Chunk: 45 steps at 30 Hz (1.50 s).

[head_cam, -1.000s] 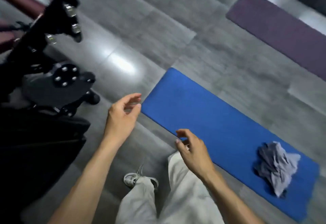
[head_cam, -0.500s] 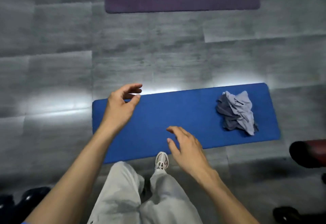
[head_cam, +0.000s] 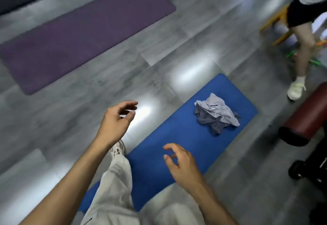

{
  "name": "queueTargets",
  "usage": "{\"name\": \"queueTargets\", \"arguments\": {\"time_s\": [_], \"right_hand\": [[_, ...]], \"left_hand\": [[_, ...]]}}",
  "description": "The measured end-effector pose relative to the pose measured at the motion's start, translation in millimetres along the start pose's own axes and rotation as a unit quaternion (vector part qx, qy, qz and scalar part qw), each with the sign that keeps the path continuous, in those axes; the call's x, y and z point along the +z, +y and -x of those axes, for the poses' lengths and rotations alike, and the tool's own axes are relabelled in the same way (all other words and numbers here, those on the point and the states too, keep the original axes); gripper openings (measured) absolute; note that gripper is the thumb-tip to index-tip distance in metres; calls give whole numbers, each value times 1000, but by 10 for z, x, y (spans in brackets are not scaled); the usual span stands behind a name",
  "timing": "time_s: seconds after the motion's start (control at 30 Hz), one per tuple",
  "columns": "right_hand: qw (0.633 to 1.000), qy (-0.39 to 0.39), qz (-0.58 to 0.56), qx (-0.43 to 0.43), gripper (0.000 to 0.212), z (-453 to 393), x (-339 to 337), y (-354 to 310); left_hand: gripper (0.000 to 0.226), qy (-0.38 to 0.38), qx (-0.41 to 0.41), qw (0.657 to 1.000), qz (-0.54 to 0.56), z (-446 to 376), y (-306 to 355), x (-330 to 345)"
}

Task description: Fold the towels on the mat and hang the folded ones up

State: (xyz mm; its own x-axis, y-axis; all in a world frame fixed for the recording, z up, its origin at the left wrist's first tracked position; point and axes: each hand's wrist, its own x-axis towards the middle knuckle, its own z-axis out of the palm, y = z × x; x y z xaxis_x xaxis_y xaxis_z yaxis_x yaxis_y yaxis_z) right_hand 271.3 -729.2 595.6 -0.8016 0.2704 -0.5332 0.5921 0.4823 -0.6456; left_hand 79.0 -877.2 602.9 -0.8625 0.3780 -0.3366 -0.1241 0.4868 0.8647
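i am looking down at a grey wood-look floor [head_cam: 92, 111] from standing height. my left hand [head_cam: 115, 123] is raised in front of me over the floor, empty, its fingers loosely curled with the thumb near the fingertips but gripping nothing. my right hand [head_cam: 184, 168] hangs lower and closer to me, above the blue mat [head_cam: 177, 141], also empty, with the fingers relaxed, slightly bent and a little apart.

the blue mat lies on the floor running from near my legs away to the upper right. on its far half sits a crumpled pile of grey towels [head_cam: 216, 113], unfolded and bunched together; i cannot tell how many pieces are in the pile. the pile is well apart from both my hands.

my legs in pale trousers [head_cam: 116, 185] show at the bottom, and one white shoe [head_cam: 117, 149] is on the floor just beside the mat's left edge, partly hidden behind my left wrist.

a purple mat [head_cam: 79, 35] lies flat on the floor farther away, to the upper left, apart from the blue one.

at the upper right another person's bare leg [head_cam: 303, 47], in a white sock and pale shoe, stands near a wooden stool [head_cam: 276, 21]. at the right edge there is a dark red padded bench [head_cam: 307, 116] with black equipment [head_cam: 311, 169] below it, near the far corner of the blue mat.
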Motion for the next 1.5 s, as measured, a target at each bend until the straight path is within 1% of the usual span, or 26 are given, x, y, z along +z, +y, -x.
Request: {"name": "queueTargets", "arguments": {"time_s": [0.13, 0.2, 0.27, 0.4, 0.47, 0.6, 0.77, 0.87, 0.93, 1.03, 1.1, 1.13, 1.17, 1.23, 1.27, 1.37, 1.4, 1.5], "right_hand": [[991, 87, -80, 70, 24, -657, -92, -439], [980, 128, -120, 99, 25, -925, -222, -588], [969, 170, -142, 109, 24, -1159, -387, -691], [940, 247, -191, 136, 19, -1622, -842, -731], [928, 272, -215, 141, 19, -1813, -1054, -684], [899, 301, -258, 183, 19, -2157, -1458, -398], [840, 366, -305, 261, 16, -2498, -2031, -31], [784, 409, -356, 303, 17, -2707, -2380, 151], [758, 415, -380, 329, 21, -2884, -2600, 243], [702, 438, -416, 377, 26, -3289, -2952, 511], [667, 450, -431, 408, 19, -3545, -3160, 678], [637, 460, -445, 430, 16, -3709, -3227, 801], [611, 467, -455, 449, 16, -3854, -3290, 916], [568, 469, -478, 478, 17, -4165, -3368, 1124], [554, 463, -489, 489, 16, -4292, -3393, 1209], [507, 436, -535, 516, 14, -4685, -3369, 1490], [492, 426, -551, 522, 14, -4812, -3329, 1609], [471, 390, -581, 538, 18, -5174, -3132, 2051]], "left_hand": [[30, -78, 26, 995, -47, -1025, 190, -325], [31, -116, 40, 990, -65, -1480, 373, -315], [32, -151, 57, 984, -79, -1869, 562, -195], [34, -240, 94, 959, -113, -2653, 1068, 357], [34, -276, 117, 945, -133, -2991, 1332, 709], [33, -338, 142, 917, -159, -3515, 1794, 1514], [33, -447, 186, 850, -209, -3936, 2327, 2537], [33, -511, 197, 804, -231, -4132, 2601, 3142], [33, -550, 211, 769, -248, -4279, 2737, 3503], [35, -610, 219, 711, -273, -4639, 2931, 4179], [40, -647, 239, 658, -303, -4898, 3029, 4581], [42, -658, 255, 632, -320, -5037, 3054, 4811], [44, -663, 264, 616, -335, -5159, 3088, 5001], [42, -673, 243, 605, -349, -5433, 3097, 5349], [40, -678, 240, 597, -356, -5556, 3081, 5501], [36, -696, 276, 533, -394, -5890, 2893, 5971], [35, -702, 262, 525, -405, -5982, 2773, 6117], [30, -709, 229, 509, -431, -6144, 2320, 6493]]}}
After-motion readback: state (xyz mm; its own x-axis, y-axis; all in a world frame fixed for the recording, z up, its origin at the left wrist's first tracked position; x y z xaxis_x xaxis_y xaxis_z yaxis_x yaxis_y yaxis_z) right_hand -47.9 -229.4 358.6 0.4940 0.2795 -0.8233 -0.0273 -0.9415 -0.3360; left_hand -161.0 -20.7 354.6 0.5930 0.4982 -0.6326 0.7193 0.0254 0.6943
